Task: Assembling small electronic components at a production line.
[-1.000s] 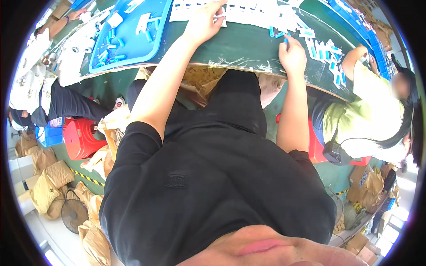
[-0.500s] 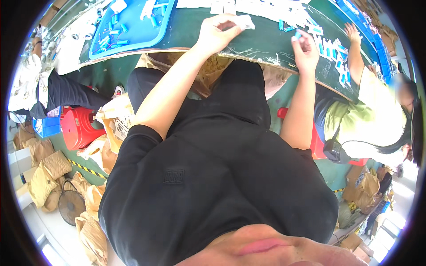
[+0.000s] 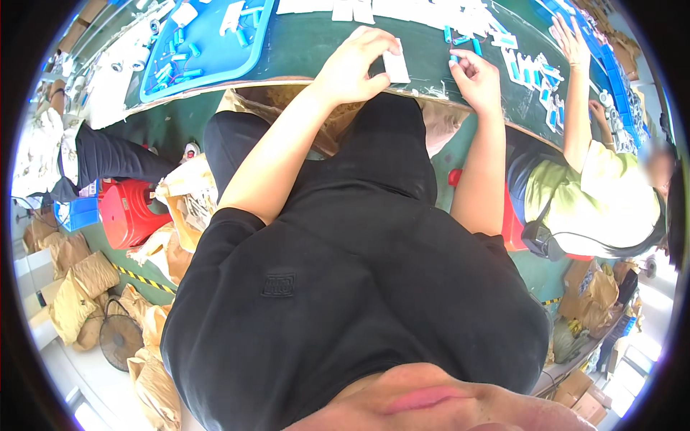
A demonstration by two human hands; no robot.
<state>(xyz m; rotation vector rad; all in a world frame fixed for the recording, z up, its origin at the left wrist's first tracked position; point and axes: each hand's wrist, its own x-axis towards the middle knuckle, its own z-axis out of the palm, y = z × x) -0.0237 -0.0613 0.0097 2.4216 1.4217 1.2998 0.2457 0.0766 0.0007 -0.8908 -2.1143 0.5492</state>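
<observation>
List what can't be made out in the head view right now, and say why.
All in the head view:
- White piece at the left hand: underside hidden, facing away.
- Blue cylinder at the right hand: partly covered by the fingers.
- Blue tray: far end cut off by the top edge.
- Row of white pieces: also cut off there.
- Tray cylinders: wire ends too small.

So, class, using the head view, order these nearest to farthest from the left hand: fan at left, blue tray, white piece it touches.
1. White piece, touching the left hand
2. Blue tray, to its left
3. Fan, lower left
</observation>
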